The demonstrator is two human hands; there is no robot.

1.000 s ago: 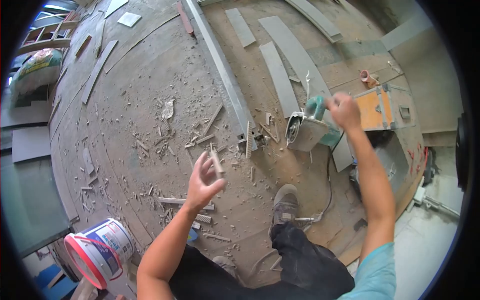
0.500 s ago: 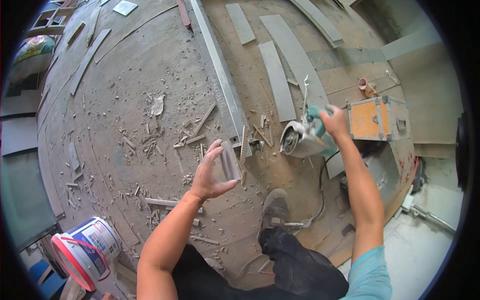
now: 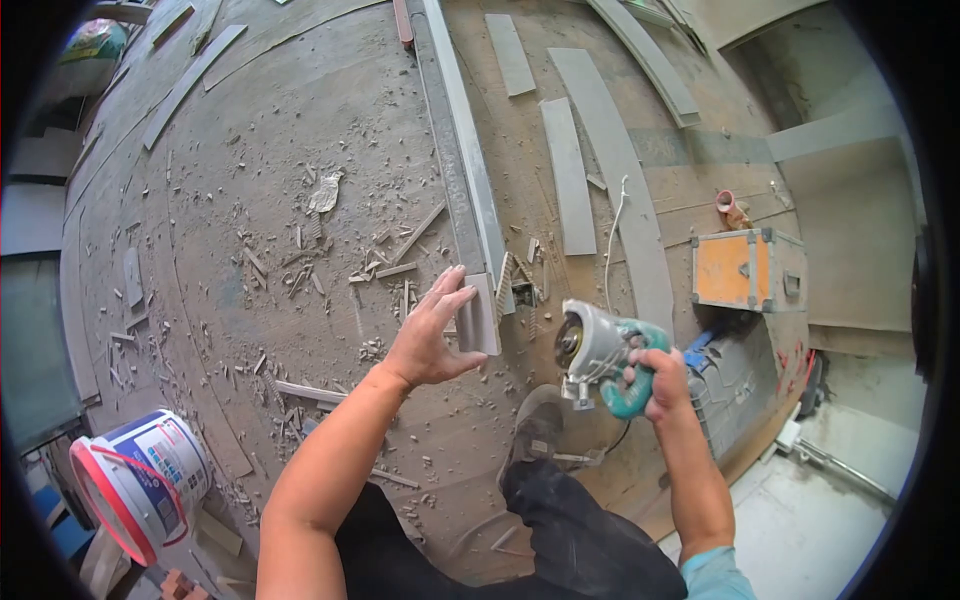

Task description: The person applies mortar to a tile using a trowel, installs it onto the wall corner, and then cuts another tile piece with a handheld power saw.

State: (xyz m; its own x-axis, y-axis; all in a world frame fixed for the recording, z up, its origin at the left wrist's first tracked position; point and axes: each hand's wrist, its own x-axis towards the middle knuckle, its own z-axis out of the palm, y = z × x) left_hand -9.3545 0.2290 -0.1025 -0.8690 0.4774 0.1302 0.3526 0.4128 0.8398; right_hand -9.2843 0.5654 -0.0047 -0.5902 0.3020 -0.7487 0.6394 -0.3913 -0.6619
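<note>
My left hand [image 3: 430, 335] grips a short grey tile piece [image 3: 479, 312] by its edges, fingers at the far edge and thumb at the near one. The piece is at the near end of a long metal rail [image 3: 465, 170]; whether it rests on the rail I cannot tell. My right hand [image 3: 662, 378] is closed around the teal handle of a handheld circular saw [image 3: 610, 350]. The saw is off the floor, right of the tile piece and apart from it, its round blade side facing left. A thin jagged offcut [image 3: 503, 285] stands beside the piece.
Long grey tile strips [image 3: 570, 180] lie beyond the saw. An orange case [image 3: 735, 270] stands at the right, above a grey toolbox [image 3: 735, 390]. A white bucket [image 3: 165, 470] lies tipped at the lower left. Broken slivers litter the floor; my shoe [image 3: 535, 430] is below the saw.
My right hand has drawn the saw nearer to me and turned it, so its blade side faces left. The tile piece has tilted in my left hand. The view has shifted slightly.
</note>
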